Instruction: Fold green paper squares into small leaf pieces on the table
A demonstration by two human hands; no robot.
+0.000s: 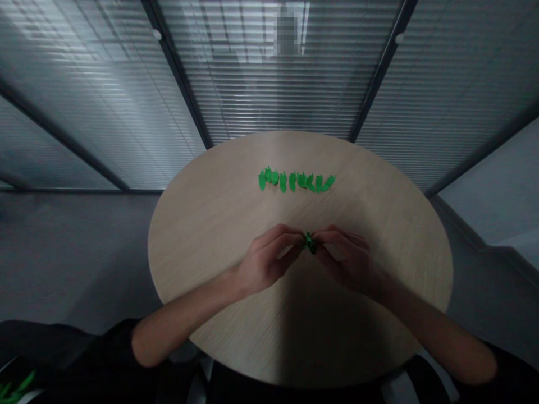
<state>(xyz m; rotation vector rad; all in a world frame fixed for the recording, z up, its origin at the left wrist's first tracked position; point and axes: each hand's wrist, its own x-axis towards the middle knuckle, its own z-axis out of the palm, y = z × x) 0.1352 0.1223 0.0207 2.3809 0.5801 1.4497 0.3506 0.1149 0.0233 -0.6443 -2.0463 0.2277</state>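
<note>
The left hand [265, 261] and right hand [345, 261] are curling nearly shut, pinching a small folded piece of green paper [310, 243] between them just above the table. It is probably light and easily crushed, though the dim view hides its folds, so it is wanting a gentle hold at its edges. A row of similar green pieces [295, 180] is lying farther across the round pale-wood table [202, 224]; no writing is showing.

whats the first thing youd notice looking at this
The bright row of leaf-shaped green paper pieces catches the eye first, lying in a line across the far part of the round pale wood table. Nearer the middle, the left hand and right hand meet, their fingers pinching a small green piece between them.
</note>
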